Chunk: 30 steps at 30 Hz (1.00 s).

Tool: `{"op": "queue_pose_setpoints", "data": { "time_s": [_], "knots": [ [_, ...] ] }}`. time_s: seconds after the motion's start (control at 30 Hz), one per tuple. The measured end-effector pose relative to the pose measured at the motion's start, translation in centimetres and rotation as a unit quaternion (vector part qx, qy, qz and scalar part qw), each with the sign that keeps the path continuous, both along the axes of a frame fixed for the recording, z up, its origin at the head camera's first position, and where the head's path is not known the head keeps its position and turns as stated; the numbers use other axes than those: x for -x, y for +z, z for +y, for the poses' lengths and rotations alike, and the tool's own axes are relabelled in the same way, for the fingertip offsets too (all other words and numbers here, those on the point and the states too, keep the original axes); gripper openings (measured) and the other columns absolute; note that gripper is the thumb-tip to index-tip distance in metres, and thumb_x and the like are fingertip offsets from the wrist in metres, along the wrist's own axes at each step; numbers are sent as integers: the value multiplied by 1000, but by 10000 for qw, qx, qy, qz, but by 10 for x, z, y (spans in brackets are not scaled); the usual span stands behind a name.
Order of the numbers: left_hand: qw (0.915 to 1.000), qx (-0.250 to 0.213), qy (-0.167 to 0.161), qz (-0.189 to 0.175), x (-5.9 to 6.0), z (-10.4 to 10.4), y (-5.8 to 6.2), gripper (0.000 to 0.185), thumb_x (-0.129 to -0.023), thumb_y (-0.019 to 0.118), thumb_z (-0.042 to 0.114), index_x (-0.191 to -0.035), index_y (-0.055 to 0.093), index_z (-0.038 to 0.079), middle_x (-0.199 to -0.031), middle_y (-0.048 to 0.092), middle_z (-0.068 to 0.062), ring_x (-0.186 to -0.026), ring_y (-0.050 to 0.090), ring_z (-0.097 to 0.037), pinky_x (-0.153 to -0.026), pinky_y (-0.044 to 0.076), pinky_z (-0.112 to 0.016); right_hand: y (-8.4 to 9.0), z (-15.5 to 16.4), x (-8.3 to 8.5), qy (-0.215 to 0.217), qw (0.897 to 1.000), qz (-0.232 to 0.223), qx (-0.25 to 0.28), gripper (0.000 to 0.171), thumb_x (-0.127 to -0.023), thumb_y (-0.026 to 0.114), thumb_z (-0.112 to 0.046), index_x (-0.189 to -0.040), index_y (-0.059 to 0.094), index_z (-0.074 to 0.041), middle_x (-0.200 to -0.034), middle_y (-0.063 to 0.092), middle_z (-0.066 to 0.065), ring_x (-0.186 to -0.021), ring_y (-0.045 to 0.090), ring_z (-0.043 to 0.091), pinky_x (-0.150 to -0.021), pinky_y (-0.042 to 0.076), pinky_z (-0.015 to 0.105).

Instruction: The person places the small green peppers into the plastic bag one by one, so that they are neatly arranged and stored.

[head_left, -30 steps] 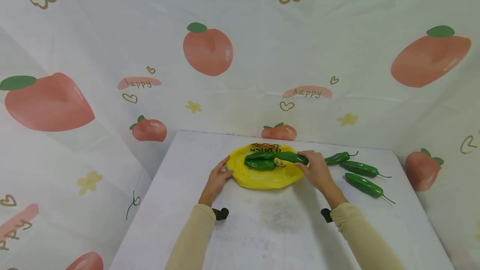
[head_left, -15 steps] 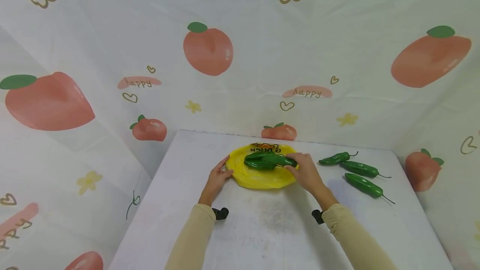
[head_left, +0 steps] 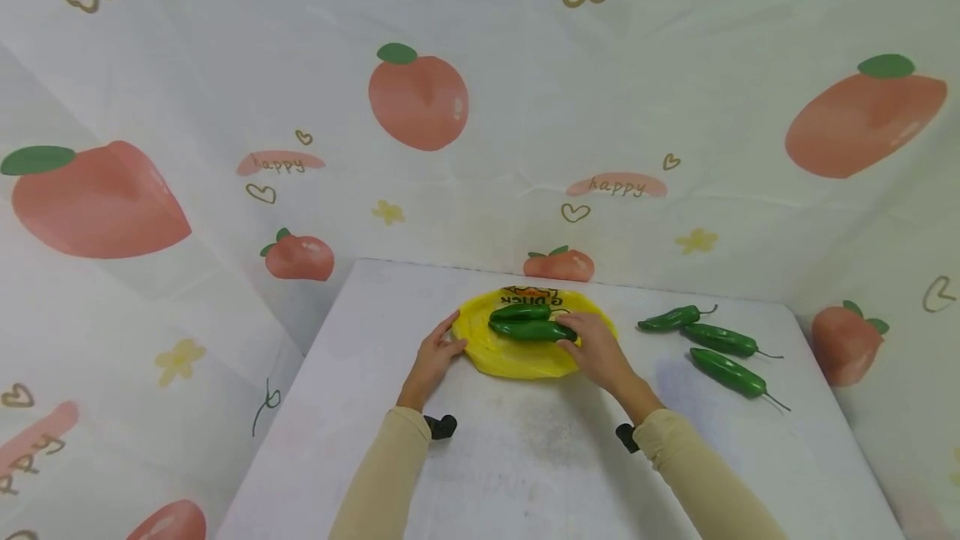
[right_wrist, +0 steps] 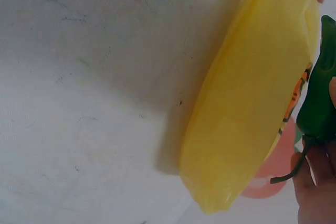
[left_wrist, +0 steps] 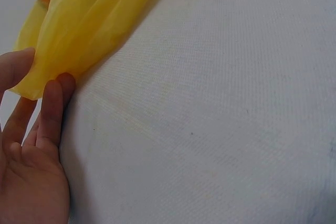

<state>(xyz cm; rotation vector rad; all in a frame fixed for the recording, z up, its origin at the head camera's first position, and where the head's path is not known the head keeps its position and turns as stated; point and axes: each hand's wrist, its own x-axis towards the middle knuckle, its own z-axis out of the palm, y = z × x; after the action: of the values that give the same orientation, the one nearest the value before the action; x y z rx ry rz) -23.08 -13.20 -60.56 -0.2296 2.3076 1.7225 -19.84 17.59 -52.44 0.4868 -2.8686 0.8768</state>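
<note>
A yellow plate (head_left: 525, 357) sits mid-table with two green peppers on it. My right hand (head_left: 573, 333) grips the stem end of the nearer pepper (head_left: 531, 330), which lies low over the plate beside the other pepper (head_left: 520, 312). In the right wrist view the held pepper (right_wrist: 320, 100) hangs over the plate's rim (right_wrist: 247, 119), its stem by my fingers (right_wrist: 315, 187). My left hand (head_left: 452, 334) rests at the plate's left rim, thumb along the edge. In the left wrist view its straight fingers (left_wrist: 52, 108) touch the plate's wall (left_wrist: 89, 19).
Three more green peppers lie on the white table to the right of the plate: one (head_left: 670, 318), one (head_left: 720, 339) and one (head_left: 731, 371). A fruit-printed cloth backdrop (head_left: 420, 98) rises just behind the table.
My right hand has carried the pepper leftward from the plate's right rim to the plate's middle, lowering it beside the others. The left hand has stayed at the rim.
</note>
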Motion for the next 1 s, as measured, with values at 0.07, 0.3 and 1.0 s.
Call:
{"op": "queue_pose_setpoints", "data": {
  "time_s": [0.07,0.3,1.0],
  "knots": [
    [10000,-3,15,-9,0,0,1,56,-88,67,35,-133,42,56,-71,50,2,-65,44,-16,-65,38,-29,-1,-4,1,27,10000,-2,-32,44,-84,72,-17,-125,62,-5,-127,63,11,-119,53,32,-102,42,50],
    [9999,-78,49,-47,0,0,0,56,-88,67,33,-133,43,55,-69,50,2,-65,44,-15,-65,38,-29,-6,-16,3,98,9998,-178,-72,40,-85,71,-17,-123,63,-8,-128,62,9,-121,53,29,-106,40,48],
    [9999,-98,55,-27,0,0,0,56,-88,68,33,-132,43,57,-71,51,0,-65,45,-15,-67,39,-30,-16,-46,6,90,9982,-574,-177,34,-87,69,-13,-120,64,-5,-121,64,10,-112,57,28,-99,46,44]
  ]
}}
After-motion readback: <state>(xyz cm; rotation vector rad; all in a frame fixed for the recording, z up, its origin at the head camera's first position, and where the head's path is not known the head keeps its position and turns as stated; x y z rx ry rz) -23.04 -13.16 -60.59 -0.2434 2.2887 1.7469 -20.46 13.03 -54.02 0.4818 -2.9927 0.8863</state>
